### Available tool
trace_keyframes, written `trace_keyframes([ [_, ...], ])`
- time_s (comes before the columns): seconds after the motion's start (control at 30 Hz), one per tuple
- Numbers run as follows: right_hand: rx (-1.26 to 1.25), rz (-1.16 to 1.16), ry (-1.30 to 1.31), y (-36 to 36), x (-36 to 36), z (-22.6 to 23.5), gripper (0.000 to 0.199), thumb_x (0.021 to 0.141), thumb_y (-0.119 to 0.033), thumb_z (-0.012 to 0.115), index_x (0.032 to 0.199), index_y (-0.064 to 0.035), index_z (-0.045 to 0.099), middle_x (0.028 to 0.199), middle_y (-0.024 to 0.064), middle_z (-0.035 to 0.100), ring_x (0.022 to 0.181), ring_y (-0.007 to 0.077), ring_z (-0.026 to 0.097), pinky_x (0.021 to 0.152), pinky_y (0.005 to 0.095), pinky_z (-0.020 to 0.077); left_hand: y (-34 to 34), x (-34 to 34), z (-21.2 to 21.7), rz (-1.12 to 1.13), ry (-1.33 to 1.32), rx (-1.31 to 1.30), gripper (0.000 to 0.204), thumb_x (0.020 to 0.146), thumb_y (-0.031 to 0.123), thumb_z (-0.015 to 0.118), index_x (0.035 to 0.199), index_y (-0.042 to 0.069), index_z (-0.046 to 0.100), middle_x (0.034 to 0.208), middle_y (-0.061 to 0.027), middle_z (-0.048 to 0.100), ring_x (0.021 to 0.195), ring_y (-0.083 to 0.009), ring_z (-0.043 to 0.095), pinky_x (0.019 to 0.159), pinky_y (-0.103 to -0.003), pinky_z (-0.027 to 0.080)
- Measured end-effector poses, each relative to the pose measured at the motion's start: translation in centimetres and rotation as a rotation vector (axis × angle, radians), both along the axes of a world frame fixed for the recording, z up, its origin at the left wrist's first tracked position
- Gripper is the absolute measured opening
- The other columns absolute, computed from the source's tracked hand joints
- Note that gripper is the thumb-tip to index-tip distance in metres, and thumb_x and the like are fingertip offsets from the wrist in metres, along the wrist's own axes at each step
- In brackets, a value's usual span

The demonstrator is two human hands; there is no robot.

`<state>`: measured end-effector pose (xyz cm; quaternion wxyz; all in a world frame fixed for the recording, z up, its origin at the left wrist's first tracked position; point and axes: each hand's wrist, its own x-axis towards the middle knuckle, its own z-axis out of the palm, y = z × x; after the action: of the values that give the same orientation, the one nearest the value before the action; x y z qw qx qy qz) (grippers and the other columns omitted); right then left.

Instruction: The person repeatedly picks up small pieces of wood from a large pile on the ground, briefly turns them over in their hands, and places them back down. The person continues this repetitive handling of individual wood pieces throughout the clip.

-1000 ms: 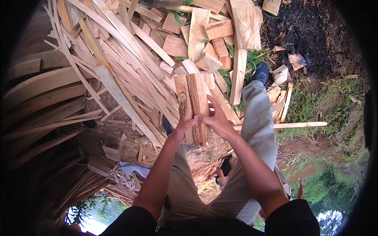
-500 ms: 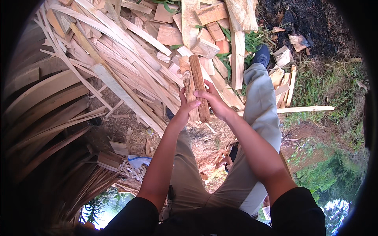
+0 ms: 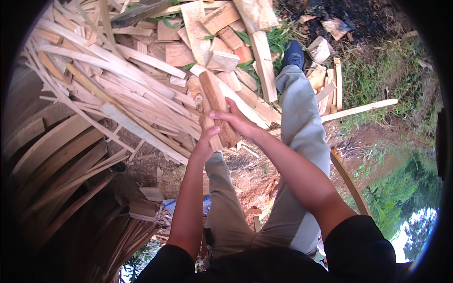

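Two short wood offcuts are held side by side in front of me, their far ends leaning slightly left. My left hand (image 3: 206, 138) grips the paler, knotty offcut (image 3: 200, 99), its thumb lying across the front near the bottom. My right hand (image 3: 238, 121) is closed round the thicker brown offcut (image 3: 212, 90), with its thumb over the front and its fingers behind. Long sides of the two pieces lie against each other or nearly so. Behind them spreads a heap of thin wood strips (image 3: 141, 78).
Blocks and boards (image 3: 226, 37) lie scattered ahead. Stacked curved planks (image 3: 56, 146) fill the left side. My right shoe (image 3: 294, 54) stands beside the blocks. A long stick (image 3: 361, 110) crosses the ground at right, near grass (image 3: 373, 82) and charred ground (image 3: 373, 19).
The scene has shifted and tilted in view. Both offcuts now appear further left, and the brown one has turned to show a broader side. Both hands keep their hold.
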<state>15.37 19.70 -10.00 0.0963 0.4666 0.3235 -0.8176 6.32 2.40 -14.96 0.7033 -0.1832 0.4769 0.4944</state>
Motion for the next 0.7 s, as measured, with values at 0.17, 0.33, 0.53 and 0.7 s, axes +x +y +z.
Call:
trace_keyframes([
  [0.17,0.023,-0.063,0.111,-0.8,0.5,-1.8,0.115,0.074,-0.035,0.081,0.157,0.0001,0.01,0.148,0.0238,0.036,0.138,0.0307,0.04,0.115,0.0386,0.0315,0.9,-0.7,1.9,0.026,0.065,-0.051,0.07,0.086,0.036,0.062,0.146,0.006,0.04,0.136,-0.0137,0.055,0.127,-0.0292,0.055,0.108,-0.047,0.043],
  [0.33,0.127,-0.078,0.063,-0.9,1.2,-2.9,0.118,0.071,-0.034,0.08,0.157,0.0003,0.007,0.149,0.0252,0.035,0.139,0.0317,0.038,0.116,0.0379,0.0309,1.7,-0.2,2.2,0.014,0.052,-0.083,0.067,0.09,0.035,0.059,0.145,0.002,0.041,0.138,-0.0142,0.054,0.127,-0.0279,0.054,0.109,-0.044,0.042],
  [0.53,0.026,-0.219,-0.107,-0.1,-0.2,-0.9,0.127,0.066,-0.036,0.084,0.155,0.0036,0.003,0.148,0.0297,0.036,0.136,0.0346,0.043,0.113,0.0388,0.0363,3.0,-1.2,2.4,0.127,0.1,-0.089,0.064,0.096,0.043,0.055,0.148,0.008,0.039,0.14,-0.0105,0.054,0.13,-0.0268,0.052,0.111,-0.046,0.04],
  [0.7,-0.144,-0.391,-0.509,0.4,-0.3,-1.4,0.123,0.064,-0.036,0.087,0.15,0.0,0.007,0.14,0.028,0.041,0.127,0.0352,0.052,0.097,0.0425,0.0527,4.7,-0.9,1.6,0.139,0.22,-0.141,0.07,0.095,0.051,0.057,0.149,0.009,0.04,0.143,-0.0101,0.05,0.131,-0.027,0.05,0.11,-0.046,0.04],
])
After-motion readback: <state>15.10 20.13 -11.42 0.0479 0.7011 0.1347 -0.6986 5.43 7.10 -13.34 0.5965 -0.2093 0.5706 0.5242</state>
